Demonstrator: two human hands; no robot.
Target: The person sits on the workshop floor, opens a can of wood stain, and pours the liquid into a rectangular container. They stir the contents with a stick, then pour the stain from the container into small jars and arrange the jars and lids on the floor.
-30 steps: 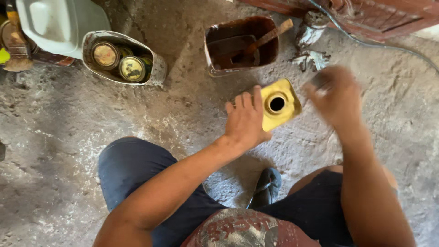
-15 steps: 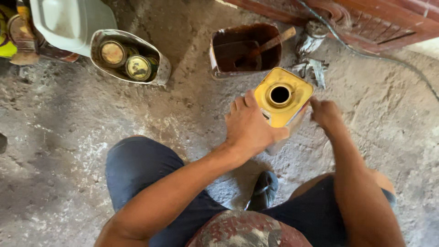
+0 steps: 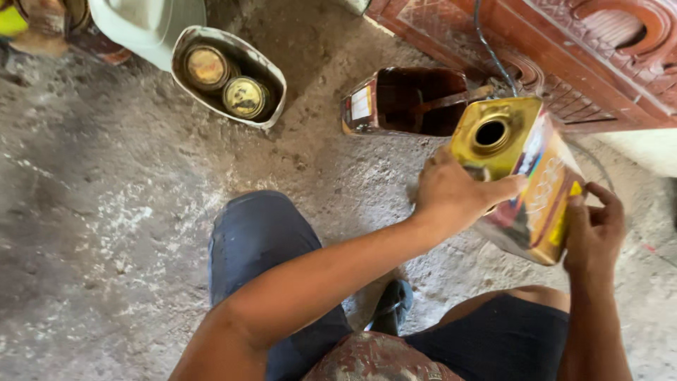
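Note:
A rectangular yellow metal can (image 3: 525, 176) with an open round spout on top is lifted off the concrete floor and tilted. My left hand (image 3: 455, 194) grips its upper left side near the top. My right hand (image 3: 592, 229) holds its lower right side, fingers curled around the bottom edge. Just beyond the can stands an open-topped brown tin (image 3: 405, 102) with dark liquid and a stick resting in it.
A cut white container (image 3: 229, 74) holding two round lidded tins lies at the upper left, next to a white plastic jug (image 3: 144, 25). A carved red-brown wooden panel (image 3: 578, 49) with a cable over it runs along the upper right. My knees are bent below.
The yellow can has gone from standing on the floor under my left hand to being raised and tilted. My right hand moved onto its lower side. The camera view shifted closer.

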